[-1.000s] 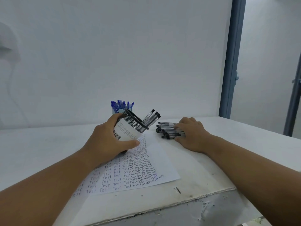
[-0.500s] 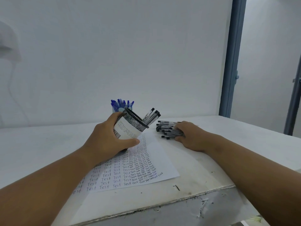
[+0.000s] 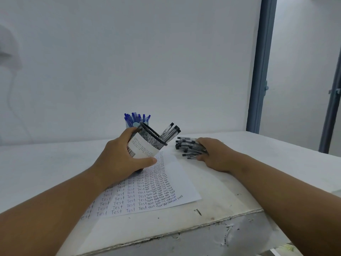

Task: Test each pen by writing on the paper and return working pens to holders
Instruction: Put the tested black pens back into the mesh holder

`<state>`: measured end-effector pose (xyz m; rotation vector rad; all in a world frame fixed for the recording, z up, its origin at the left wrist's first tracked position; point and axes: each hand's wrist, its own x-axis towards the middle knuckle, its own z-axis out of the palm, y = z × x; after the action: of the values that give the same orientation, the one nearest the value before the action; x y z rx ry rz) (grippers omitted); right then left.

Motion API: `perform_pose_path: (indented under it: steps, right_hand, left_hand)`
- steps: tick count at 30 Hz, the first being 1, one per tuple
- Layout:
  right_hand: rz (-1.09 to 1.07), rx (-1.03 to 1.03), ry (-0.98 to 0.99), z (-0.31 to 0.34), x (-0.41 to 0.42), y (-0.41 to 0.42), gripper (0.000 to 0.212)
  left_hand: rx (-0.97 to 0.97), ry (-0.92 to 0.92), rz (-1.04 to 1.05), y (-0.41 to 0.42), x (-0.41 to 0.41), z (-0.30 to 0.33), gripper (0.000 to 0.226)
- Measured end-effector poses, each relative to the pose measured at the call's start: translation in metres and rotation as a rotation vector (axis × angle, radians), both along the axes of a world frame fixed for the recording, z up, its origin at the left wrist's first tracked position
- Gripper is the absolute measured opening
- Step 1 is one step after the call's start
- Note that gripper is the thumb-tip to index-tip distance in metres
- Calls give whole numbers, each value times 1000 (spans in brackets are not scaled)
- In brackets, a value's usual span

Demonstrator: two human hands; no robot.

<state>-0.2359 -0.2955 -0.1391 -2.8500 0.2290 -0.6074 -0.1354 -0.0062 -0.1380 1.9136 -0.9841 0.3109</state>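
My left hand grips a black mesh pen holder with a white label, tilted to the right over the paper. A few black-capped pens stick out of its mouth. My right hand curls round a bundle of black pens lying on the table just right of the holder. The white paper under the holder is covered with rows of the word "Test". Behind the holder stands a second holder full of blue pens, mostly hidden.
The white table has a chipped front edge close to me. A small dark screw lies near that edge, right of the paper. A white wall rises behind, with a blue door frame at the right.
My right hand's fingers have curled further round the bundle of black pens, gathering it. My left hand still holds the tilted mesh holder in about the same place.
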Motion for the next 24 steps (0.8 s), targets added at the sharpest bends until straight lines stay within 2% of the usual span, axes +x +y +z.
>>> perform_pose_path:
  steps: [16,22,24]
  right_hand:
    - [43,22,-105,-3,-3,0,32]
    - [37,-30,-171,-3,-3,-1,12]
    - [30,-33,-187,-3,-2,0,11]
  left_hand:
    - [-7,-15,-5,0,1,0,85]
    - [2,-31,3,0,2,-1,89]
    - [3,-35,7,0,3,-1,90]
